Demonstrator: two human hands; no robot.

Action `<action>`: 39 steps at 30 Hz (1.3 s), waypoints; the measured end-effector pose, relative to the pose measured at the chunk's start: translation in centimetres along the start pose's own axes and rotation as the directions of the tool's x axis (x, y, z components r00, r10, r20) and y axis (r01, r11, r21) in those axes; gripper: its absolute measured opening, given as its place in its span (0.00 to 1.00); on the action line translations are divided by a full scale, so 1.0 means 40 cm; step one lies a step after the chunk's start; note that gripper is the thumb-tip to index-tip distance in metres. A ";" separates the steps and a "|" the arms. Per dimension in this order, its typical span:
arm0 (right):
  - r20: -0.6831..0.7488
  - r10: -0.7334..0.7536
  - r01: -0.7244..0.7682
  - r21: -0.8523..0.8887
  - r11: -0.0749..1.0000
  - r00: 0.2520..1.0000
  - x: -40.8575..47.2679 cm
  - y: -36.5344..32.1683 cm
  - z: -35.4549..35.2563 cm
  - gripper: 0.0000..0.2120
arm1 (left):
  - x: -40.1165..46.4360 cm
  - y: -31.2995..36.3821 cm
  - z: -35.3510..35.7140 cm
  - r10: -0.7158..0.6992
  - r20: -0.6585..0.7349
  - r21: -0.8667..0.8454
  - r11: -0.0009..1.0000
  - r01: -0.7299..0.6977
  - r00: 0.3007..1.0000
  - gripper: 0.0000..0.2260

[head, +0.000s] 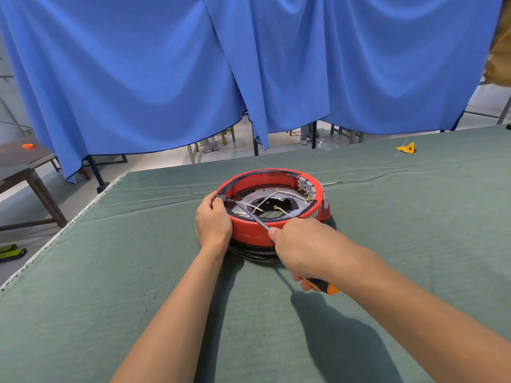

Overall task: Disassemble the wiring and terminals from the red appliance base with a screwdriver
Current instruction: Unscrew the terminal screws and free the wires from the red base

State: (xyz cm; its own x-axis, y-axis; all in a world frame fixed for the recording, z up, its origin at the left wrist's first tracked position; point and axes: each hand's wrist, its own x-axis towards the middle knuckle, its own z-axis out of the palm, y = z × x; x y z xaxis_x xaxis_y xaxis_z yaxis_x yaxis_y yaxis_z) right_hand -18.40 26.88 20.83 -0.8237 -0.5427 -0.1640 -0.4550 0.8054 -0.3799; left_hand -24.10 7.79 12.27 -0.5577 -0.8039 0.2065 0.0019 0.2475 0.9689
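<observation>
The round red appliance base (279, 229) lies upside down on the green cloth in the middle of the table. Inside it, white wires (265, 201) with small brass ring terminals cross a metal plate. My left hand (213, 221) grips the base's left rim, thumb by a small grey terminal block (224, 199). My right hand (302, 248) grips a screwdriver; its orange and black handle (322, 286) sticks out below my fist. The screwdriver's grey shaft (253, 217) slants up and left over the rim, and its tip sits near that terminal block.
The green cloth (138, 258) covers the table, whose left edge is frayed. A yellow plastic piece (406, 148) lies far right at the back. A loose wire (331, 183) lies behind the base. Blue curtains (193, 64) hang beyond the table, and a brown table (25, 167) stands at left.
</observation>
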 end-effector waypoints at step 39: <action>0.034 0.083 -0.087 0.110 0.990 0.996 -0.008 -0.024 -0.005 0.16 | -0.006 0.005 -0.002 -0.006 0.001 0.025 1.000 0.006 1.000 0.16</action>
State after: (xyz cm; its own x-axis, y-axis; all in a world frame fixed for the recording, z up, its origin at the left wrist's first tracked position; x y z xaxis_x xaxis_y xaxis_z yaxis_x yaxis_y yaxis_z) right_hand -17.76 26.34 21.42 -0.8468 -0.4815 -0.2259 -0.3419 0.8181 -0.4624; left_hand -23.88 7.99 12.43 -0.5586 -0.8049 0.2002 -0.0221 0.2558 0.9665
